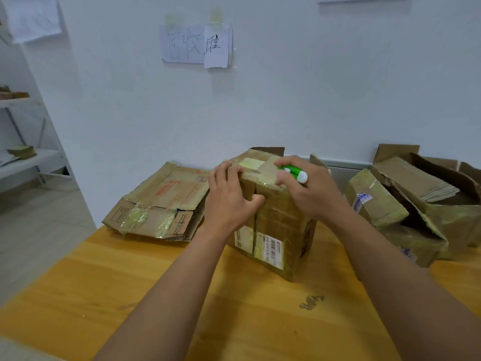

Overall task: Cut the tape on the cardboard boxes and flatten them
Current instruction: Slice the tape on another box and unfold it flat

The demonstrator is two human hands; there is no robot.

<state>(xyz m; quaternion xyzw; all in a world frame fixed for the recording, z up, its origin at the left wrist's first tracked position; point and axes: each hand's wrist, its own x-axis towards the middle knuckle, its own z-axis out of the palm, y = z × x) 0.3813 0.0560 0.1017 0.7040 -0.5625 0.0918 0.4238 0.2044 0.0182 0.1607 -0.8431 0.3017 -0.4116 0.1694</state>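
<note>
Near the back edge of the wooden worktop (156, 295), about midway along it, stands a taped cardboard box (273, 225), upright, with a white shipping label (272, 250) on the face turned toward the camera and glossy tape over its seams; a flap rises behind its top, and what it holds cannot be seen. Both hands are on its upper edge. The left hand (229, 199) grips the top left corner, fingers curled over the top and the thumb pressed against the front face beside the centre seam. The right hand (307, 188) rests on the top right part with fingers bent, and it holds a green and white cutter (292, 171) that lies between the fingers, its white end pointing right. Toward the back left corner of the worktop, just beside the box, lies a stack of flattened boxes (161, 204), the uppermost showing red print and crumpled tape along its near edge. At the back right corner sits an open box (442, 212) with torn, raised flaps; folded cardboard pieces (413, 181) lie inside it, and a smaller crushed box (374, 196) with a blue-printed label leans against its left side. On the white wall behind hangs a taped paper note (196, 44) with handwriting, and a metal shelf (28, 157) stands off the left edge.
</note>
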